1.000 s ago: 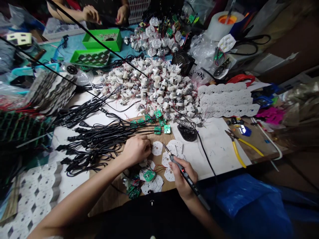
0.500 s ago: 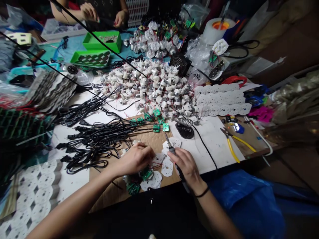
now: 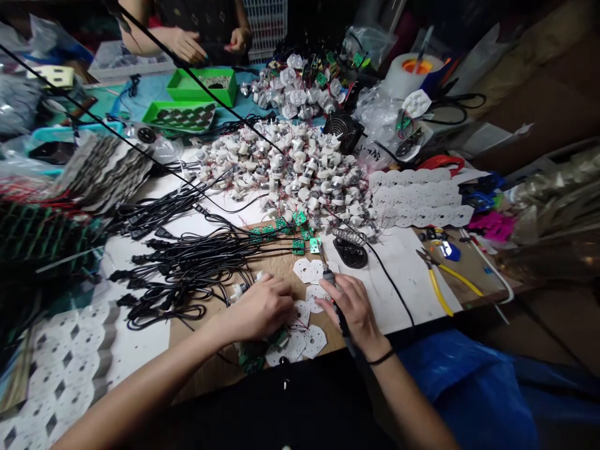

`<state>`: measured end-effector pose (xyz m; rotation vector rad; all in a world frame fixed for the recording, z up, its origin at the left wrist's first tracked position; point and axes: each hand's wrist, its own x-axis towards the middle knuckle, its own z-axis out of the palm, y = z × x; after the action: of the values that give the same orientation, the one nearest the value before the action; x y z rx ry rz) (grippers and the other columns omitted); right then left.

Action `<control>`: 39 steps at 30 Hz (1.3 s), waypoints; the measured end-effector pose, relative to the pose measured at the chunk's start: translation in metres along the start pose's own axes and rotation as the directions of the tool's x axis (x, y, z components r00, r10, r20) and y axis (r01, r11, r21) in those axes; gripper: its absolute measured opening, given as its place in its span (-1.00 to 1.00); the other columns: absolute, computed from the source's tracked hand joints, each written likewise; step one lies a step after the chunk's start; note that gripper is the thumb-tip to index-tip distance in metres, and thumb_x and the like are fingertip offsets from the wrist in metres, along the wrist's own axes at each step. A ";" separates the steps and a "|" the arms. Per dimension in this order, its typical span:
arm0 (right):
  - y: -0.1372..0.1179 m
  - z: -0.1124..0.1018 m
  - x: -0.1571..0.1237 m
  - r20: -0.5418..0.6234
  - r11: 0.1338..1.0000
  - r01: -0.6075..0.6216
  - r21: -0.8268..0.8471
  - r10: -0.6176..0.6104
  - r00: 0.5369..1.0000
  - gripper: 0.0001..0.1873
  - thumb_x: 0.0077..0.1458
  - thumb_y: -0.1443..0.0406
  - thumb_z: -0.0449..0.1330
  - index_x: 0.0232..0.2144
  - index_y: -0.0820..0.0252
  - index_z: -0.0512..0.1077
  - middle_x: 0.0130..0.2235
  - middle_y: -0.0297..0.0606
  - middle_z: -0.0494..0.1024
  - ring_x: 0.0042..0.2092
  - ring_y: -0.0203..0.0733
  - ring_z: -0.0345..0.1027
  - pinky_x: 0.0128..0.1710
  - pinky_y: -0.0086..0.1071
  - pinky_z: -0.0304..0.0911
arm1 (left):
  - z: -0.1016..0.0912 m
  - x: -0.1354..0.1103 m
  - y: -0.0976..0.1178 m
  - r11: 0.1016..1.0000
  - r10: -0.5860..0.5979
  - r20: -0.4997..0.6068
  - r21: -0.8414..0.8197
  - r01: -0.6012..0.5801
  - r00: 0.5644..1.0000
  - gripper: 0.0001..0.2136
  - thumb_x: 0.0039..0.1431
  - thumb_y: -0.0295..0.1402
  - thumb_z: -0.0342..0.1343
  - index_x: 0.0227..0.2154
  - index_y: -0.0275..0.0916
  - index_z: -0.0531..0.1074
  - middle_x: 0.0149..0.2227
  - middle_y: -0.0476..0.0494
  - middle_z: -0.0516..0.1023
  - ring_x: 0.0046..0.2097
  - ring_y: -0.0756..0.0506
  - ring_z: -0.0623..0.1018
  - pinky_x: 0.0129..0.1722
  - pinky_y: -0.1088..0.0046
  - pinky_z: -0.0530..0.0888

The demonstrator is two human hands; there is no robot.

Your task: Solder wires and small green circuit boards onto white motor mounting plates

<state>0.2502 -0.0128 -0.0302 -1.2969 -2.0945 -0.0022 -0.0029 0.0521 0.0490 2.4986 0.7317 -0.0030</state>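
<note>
My right hand [image 3: 355, 309] is closed around the handle of a soldering iron [image 3: 330, 278], its tip pointing away from me by the small green circuit boards [image 3: 299, 247]. Over the cardboard, my left hand [image 3: 267, 307] is bent with fingers curled downward; whatever is between the fingertips is hidden. White scalloped circuit boards [image 3: 315, 341] with thin red wires lie between and below my hands. Another green circuit board [image 3: 252, 361] shows partly under my left wrist. Black power cords [image 3: 187, 256] fan out to the left, their ends reaching the green boards.
A large pile of white lamp parts [image 3: 290, 165] fills the middle. The iron stand [image 3: 349, 247] with its coil sits right of the boards. Yellow-handled pliers [image 3: 438, 281] lie near the right edge. Across the table, a co-worker's hands [image 3: 187, 47] are beyond a green tray [image 3: 201, 87].
The soldering iron remains in my right hand. White boards by my hands lie differently, with one now nearer the front edge. The camera view has shifted slightly. The co-worker's hand has lowered.
</note>
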 end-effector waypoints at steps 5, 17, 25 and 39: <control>-0.008 -0.006 -0.012 0.064 1.000 -0.009 -0.010 0.009 0.998 -0.46 0.26 0.27 0.30 0.25 0.07 0.32 0.02 -0.06 0.53 0.09 0.01 0.44 0.03 -0.11 0.43 | 0.002 0.005 -0.019 0.968 -0.231 -0.189 0.050 0.245 0.954 -0.73 0.40 -0.22 0.03 -0.30 -0.25 0.55 -0.21 -0.21 0.54 -0.12 -0.17 0.45 -0.09 0.27 0.32; -0.004 0.003 0.008 0.075 1.000 0.023 -0.021 -0.021 0.997 -0.51 0.26 0.26 0.29 0.21 0.09 0.37 0.01 -0.06 0.53 0.07 0.02 0.42 0.01 -0.12 0.42 | 0.011 0.001 -0.018 0.970 -0.133 -0.049 -0.214 0.119 0.990 -0.84 0.32 -0.39 0.11 -0.29 -0.22 0.61 -0.28 -0.13 0.58 -0.23 -0.07 0.55 -0.20 0.43 0.36; -0.004 0.003 0.000 0.070 0.999 0.010 -0.051 -0.006 0.998 -0.47 0.26 0.29 0.30 0.24 0.05 0.34 0.02 -0.07 0.53 0.06 0.03 0.43 0.01 -0.10 0.41 | 0.017 0.007 -0.023 0.951 -0.194 -0.108 -0.265 0.160 0.975 -0.85 0.31 -0.31 0.16 -0.27 -0.23 0.61 -0.22 -0.16 0.60 -0.18 -0.09 0.56 -0.15 0.42 0.42; -0.007 0.025 0.022 0.066 1.000 0.023 0.010 -0.023 0.998 -0.43 0.31 0.44 0.16 0.31 -0.01 0.26 0.04 -0.10 0.50 0.06 -0.03 0.42 0.12 -0.04 0.38 | 0.020 -0.010 -0.020 0.923 -0.378 -0.201 -0.157 0.351 0.904 -0.84 0.25 -0.42 0.16 -0.23 -0.15 0.64 -0.06 -0.19 0.61 -0.05 -0.17 0.54 0.00 0.24 0.46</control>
<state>0.2253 0.0092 -0.0358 -1.2835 -2.1624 0.0409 -0.0190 0.0515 0.0229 2.2367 1.2525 0.1903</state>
